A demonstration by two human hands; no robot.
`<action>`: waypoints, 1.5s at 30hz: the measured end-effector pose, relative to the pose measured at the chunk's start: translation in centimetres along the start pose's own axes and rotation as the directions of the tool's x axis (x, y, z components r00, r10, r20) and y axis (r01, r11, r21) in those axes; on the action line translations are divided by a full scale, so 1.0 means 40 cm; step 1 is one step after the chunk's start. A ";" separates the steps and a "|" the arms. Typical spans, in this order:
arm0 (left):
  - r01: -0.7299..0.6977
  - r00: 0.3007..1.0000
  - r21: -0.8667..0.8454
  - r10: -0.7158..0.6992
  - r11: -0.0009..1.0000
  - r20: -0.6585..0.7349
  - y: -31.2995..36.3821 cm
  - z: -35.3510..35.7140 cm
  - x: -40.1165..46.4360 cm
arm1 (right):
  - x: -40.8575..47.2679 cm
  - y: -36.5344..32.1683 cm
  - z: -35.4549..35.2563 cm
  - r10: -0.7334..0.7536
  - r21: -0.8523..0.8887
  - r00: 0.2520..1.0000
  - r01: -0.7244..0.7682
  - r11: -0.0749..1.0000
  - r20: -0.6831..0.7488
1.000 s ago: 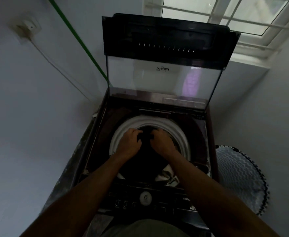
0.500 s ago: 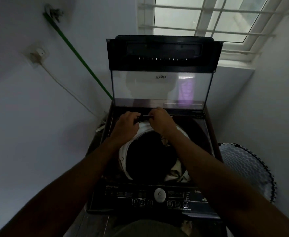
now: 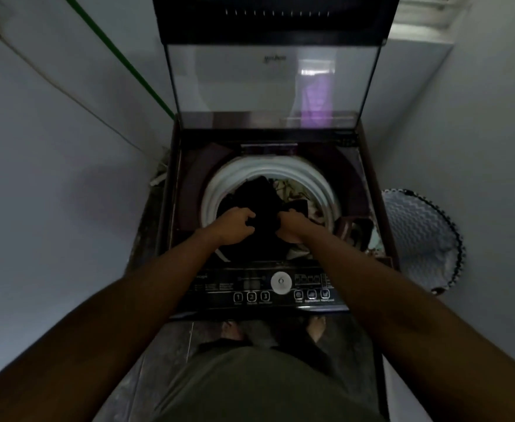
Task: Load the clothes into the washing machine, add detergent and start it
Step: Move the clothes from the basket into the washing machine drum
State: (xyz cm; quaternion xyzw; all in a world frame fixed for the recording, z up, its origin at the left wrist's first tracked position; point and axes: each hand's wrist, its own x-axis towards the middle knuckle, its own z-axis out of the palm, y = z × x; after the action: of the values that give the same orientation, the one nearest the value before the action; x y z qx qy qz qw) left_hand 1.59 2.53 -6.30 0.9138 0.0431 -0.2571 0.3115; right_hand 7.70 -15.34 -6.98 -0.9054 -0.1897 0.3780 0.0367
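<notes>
A top-loading washing machine stands in front of me with its glass lid raised. Inside its white drum rim lies a black garment, with lighter patterned clothes behind it. My left hand grips the black garment at its left side with curled fingers. My right hand grips the same garment at its right side. Both hands are low in the drum opening, close together. The control panel with a round white dial runs along the machine's near edge.
A mesh laundry basket with a zigzag pattern stands on the floor right of the machine. White walls close in on both sides. A green pole leans on the left wall. My bare feet show below the panel.
Both hands came back from the drum's far rim down into the opening and now hold the black garment. The camera tilted down, so the window left the view.
</notes>
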 end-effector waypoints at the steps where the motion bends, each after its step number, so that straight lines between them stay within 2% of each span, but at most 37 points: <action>1: 0.010 0.999 0.004 -0.010 1.000 0.034 -0.001 0.018 0.007 | 0.001 0.014 0.016 0.008 0.004 0.999 -0.008 1.000 -0.033; 3: 0.003 0.999 0.004 -0.004 1.000 0.053 0.006 0.051 0.023 | 0.009 0.039 0.046 0.016 0.015 0.998 -0.016 1.000 -0.054; 7: 0.049 0.998 0.043 -0.051 0.998 0.039 0.010 0.110 0.055 | 0.037 0.055 0.092 0.004 -0.002 1.000 -0.004 1.000 0.012; 9: 0.077 0.996 0.092 -0.080 0.993 0.039 0.011 0.129 0.072 | 0.055 0.049 0.100 0.043 -0.023 0.998 -0.042 0.999 0.040; 13: 0.075 0.992 0.169 -0.091 0.983 0.083 -0.008 0.156 0.113 | 0.112 0.047 0.127 0.023 -0.082 0.986 -0.009 0.997 0.163; 17: 0.034 0.989 0.107 -0.049 0.994 0.142 -0.036 0.166 0.143 | 0.144 0.052 0.118 0.005 -0.120 0.956 0.031 0.992 0.293; 23: 0.069 0.991 0.041 -0.073 0.997 0.114 -0.054 0.123 0.157 | 0.123 0.038 0.023 -0.106 0.013 0.990 0.106 0.994 0.088; 25: 0.086 0.985 0.048 -0.093 0.995 0.143 -0.061 0.119 0.163 | 0.109 0.034 0.043 -0.108 -0.002 0.982 0.110 0.994 0.157; 29: 0.100 0.971 0.054 -0.110 0.993 0.212 -0.061 0.127 0.159 | 0.119 0.047 0.114 0.026 0.010 0.960 -0.030 0.999 0.277; 31: 0.097 0.970 0.040 -0.103 0.994 0.220 -0.060 0.129 0.150 | 0.112 0.047 0.103 0.025 -0.009 0.948 -0.024 1.000 0.318; 34: 0.045 0.986 -0.093 -0.029 0.995 0.165 -0.050 0.115 0.125 | 0.087 0.042 0.061 -0.057 0.146 0.986 0.034 0.989 0.155; 37: 0.018 0.997 -0.237 -0.035 0.971 -0.068 -0.047 0.098 0.091 | 0.065 0.041 0.027 -0.020 0.153 0.996 0.032 0.988 -0.084; 39: 0.031 0.981 -0.228 -0.074 0.973 -0.180 -0.036 0.081 0.066 | 0.037 0.029 0.005 -0.009 0.149 0.982 0.038 0.988 -0.189; 41: 0.025 0.972 -0.219 -0.074 0.975 -0.222 -0.016 0.061 0.050 | 0.015 0.011 -0.022 -0.025 0.151 0.970 0.063 0.986 -0.243; 45: -0.098 0.950 -0.229 0.023 0.968 -0.311 0.025 0.012 0.014 | -0.035 -0.030 -0.094 -0.051 0.199 0.925 0.134 0.971 -0.376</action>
State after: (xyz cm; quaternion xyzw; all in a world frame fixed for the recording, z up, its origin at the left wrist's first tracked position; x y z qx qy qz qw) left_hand 2.10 1.39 -6.37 0.8986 0.0936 -0.0958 0.4178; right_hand 9.04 -14.47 -3.10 -0.9404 -0.1790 0.2184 0.1897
